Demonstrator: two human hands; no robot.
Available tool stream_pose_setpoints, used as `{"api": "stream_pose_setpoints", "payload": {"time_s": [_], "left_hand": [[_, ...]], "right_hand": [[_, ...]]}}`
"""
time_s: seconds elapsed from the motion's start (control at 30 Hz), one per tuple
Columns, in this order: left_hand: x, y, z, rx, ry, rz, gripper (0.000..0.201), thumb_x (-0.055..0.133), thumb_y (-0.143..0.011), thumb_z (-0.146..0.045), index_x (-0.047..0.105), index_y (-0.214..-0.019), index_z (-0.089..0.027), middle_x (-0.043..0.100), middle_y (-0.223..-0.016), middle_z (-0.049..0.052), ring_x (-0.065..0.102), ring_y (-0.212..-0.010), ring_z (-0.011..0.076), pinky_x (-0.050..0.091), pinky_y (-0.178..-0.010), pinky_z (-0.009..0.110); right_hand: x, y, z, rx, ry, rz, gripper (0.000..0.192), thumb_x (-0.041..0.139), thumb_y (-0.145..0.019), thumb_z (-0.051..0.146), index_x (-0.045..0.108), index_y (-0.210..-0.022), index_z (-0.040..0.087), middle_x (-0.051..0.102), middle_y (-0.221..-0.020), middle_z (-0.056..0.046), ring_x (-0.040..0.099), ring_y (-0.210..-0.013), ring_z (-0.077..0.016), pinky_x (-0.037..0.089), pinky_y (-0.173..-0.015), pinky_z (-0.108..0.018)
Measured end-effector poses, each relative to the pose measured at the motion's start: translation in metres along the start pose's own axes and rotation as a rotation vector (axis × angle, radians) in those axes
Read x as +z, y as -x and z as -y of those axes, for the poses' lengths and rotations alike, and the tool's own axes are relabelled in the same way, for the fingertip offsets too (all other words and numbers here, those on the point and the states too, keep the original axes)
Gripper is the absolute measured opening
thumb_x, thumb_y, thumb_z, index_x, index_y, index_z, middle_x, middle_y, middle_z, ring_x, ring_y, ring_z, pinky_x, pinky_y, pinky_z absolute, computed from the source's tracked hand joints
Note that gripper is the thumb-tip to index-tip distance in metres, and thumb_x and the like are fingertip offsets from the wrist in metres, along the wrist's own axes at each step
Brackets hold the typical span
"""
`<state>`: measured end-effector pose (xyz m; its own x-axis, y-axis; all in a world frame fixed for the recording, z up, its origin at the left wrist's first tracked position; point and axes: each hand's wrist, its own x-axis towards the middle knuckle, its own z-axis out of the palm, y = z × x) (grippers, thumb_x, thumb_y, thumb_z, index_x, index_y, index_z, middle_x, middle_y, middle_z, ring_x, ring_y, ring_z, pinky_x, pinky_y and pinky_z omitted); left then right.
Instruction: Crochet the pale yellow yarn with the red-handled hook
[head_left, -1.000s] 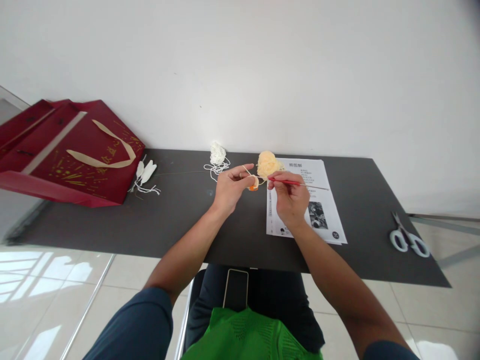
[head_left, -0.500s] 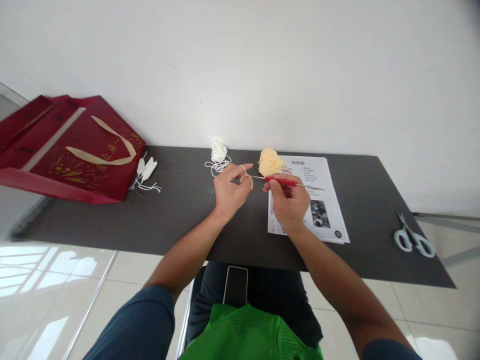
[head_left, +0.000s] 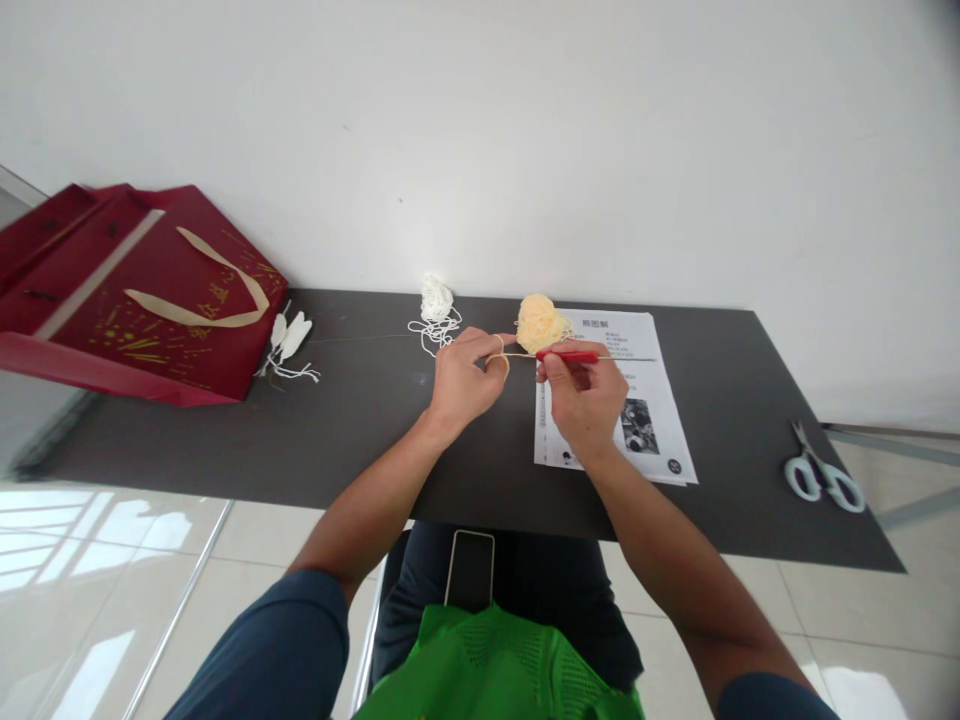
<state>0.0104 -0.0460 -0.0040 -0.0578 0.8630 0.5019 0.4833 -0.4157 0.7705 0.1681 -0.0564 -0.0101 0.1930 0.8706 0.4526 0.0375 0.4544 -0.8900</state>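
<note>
My left hand (head_left: 470,377) is closed on pale yellow yarn (head_left: 507,364), which loops over its fingers. My right hand (head_left: 589,398) grips a crochet hook by its red handle (head_left: 568,357); a thin metal shaft sticks out to the right over the paper. A strand of yarn stretches between the left fingers and the left end of the hook. Just behind the hands sits a yellow yarn ball (head_left: 540,322). Beyond my left hand is a white yarn ball (head_left: 436,298) with loose strands in front of it.
Printed sheets (head_left: 660,430) lie under my right hand. Scissors (head_left: 823,470) rest near the table's right end. At the left are white crocheted pieces (head_left: 291,337) and a red gift bag (head_left: 187,300). A phone (head_left: 470,570) lies on my lap, and a wall (head_left: 600,150) stands behind the table.
My right hand has shifted slightly right, and the hook has turned closer to level. My left hand stays about in place with its index finger still extended; the yarn stays stretched between them.
</note>
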Motion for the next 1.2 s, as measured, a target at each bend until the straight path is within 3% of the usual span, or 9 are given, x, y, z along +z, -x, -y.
{"api": "stream_pose_setpoints", "payload": {"time_s": [0.17, 0.33, 0.5, 0.73, 0.97, 1.2], "left_hand": [[0.0, -0.003, 0.004, -0.15, 0.153, -0.009, 0.038, 0.06, -0.071, -0.004, 0.082, -0.094, -0.023, 0.068, -0.069, -0.002, 0.06, -0.067, 0.0146, 0.052, -0.073, 0.03], [0.0, -0.006, 0.006, -0.243, 0.231, -0.091, 0.031, 0.062, -0.071, -0.01, 0.081, -0.093, -0.021, 0.068, -0.07, -0.002, 0.057, -0.063, 0.0129, 0.048, -0.068, 0.029], [0.002, -0.007, 0.006, -0.304, 0.313, -0.179, 0.023, 0.066, -0.076, -0.017, 0.079, -0.095, -0.018, 0.07, -0.074, 0.0, 0.058, -0.064, 0.0124, 0.048, -0.067, 0.028], [0.005, -0.005, 0.002, -0.308, 0.359, -0.236, 0.031, 0.069, -0.076, -0.019, 0.077, -0.105, -0.018, 0.067, -0.073, -0.002, 0.055, -0.061, 0.0098, 0.047, -0.062, 0.025], [0.006, -0.006, -0.004, -0.371, 0.456, -0.267, 0.032, 0.074, -0.074, -0.021, 0.075, -0.106, -0.017, 0.067, -0.068, -0.005, 0.056, -0.059, 0.0085, 0.048, -0.063, 0.024], [0.009, -0.007, -0.001, -0.437, 0.598, -0.262, 0.039, 0.077, -0.069, -0.02, 0.074, -0.108, -0.018, 0.069, -0.068, -0.004, 0.062, -0.06, 0.0097, 0.051, -0.065, 0.025]], "right_hand": [[-0.005, -0.006, -0.001, -0.038, -0.161, 0.176, 0.016, 0.073, -0.088, 0.026, 0.07, -0.104, 0.026, 0.072, -0.101, -0.002, 0.069, -0.071, -0.0119, 0.061, -0.062, -0.029], [-0.006, 0.003, -0.005, -0.171, 0.033, 0.276, 0.016, 0.074, -0.087, 0.022, 0.07, -0.102, 0.026, 0.072, -0.106, -0.006, 0.073, -0.082, -0.0179, 0.065, -0.069, -0.035], [0.001, 0.015, -0.01, -0.149, 0.016, 0.183, 0.012, 0.073, -0.087, 0.022, 0.065, -0.095, 0.025, 0.071, -0.101, -0.004, 0.073, -0.07, -0.0147, 0.064, -0.061, -0.03], [0.005, 0.012, -0.011, 0.075, -0.162, 0.172, 0.016, 0.071, -0.091, 0.027, 0.067, -0.106, 0.024, 0.073, -0.077, 0.002, 0.072, -0.064, -0.0141, 0.062, -0.065, -0.032], [0.014, 0.009, -0.026, 0.083, -0.341, 0.107, 0.014, 0.073, -0.09, 0.032, 0.07, -0.102, 0.026, 0.076, -0.101, -0.002, 0.076, -0.077, -0.0162, 0.064, -0.065, -0.033], [0.014, 0.007, -0.027, 0.161, -0.359, 0.11, 0.015, 0.07, -0.092, 0.034, 0.069, -0.102, 0.024, 0.079, -0.098, -0.003, 0.077, -0.08, -0.0171, 0.067, -0.071, -0.035]]}}
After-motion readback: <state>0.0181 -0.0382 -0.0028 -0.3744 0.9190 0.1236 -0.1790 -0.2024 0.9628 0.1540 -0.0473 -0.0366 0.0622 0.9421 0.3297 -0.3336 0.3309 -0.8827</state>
